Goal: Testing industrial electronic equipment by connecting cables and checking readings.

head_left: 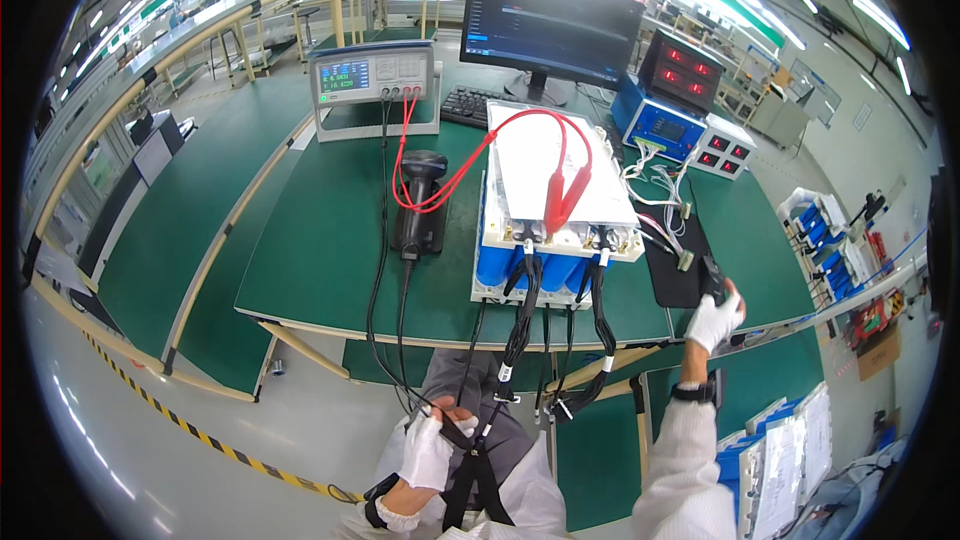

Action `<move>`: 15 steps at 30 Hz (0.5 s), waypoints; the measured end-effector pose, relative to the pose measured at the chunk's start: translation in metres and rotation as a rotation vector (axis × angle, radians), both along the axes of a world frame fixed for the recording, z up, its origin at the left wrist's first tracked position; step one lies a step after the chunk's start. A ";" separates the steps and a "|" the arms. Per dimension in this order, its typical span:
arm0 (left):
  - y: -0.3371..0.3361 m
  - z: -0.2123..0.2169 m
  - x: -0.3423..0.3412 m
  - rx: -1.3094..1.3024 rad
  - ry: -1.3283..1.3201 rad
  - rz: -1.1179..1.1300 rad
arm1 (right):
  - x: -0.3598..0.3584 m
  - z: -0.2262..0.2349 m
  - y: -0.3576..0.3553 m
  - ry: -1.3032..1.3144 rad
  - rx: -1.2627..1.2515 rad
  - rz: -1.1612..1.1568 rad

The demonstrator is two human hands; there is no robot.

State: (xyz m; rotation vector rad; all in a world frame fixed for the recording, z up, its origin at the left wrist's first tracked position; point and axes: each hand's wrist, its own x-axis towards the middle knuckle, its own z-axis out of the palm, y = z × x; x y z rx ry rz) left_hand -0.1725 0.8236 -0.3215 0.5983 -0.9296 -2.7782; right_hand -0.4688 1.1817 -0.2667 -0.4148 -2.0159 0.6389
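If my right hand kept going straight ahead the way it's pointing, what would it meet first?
Most likely the black mouse, which your right hand already seems to touch, though depth is hard to judge here.

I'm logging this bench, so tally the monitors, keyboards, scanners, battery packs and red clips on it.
Monitor: 1
Keyboard: 1
Scanner: 1
Battery pack: 1
Red clips: 2
Total: 6
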 end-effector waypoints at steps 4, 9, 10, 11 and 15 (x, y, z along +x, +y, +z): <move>0.000 0.000 0.006 -0.039 -0.031 0.026 | 0.068 0.011 -0.043 0.281 -0.784 0.458; -0.004 -0.001 0.003 -0.096 -0.006 0.038 | 0.155 0.000 -0.147 0.276 -1.159 0.700; -0.003 0.002 0.002 -0.117 -0.001 0.053 | 0.175 -0.006 -0.159 0.193 -1.232 0.706; -0.003 0.007 0.002 -0.130 -0.021 0.023 | 0.198 -0.021 -0.161 0.044 -1.264 0.739; 0.003 -0.004 -0.001 -0.152 0.039 -0.010 | 0.249 -0.042 -0.208 -0.418 -1.528 0.911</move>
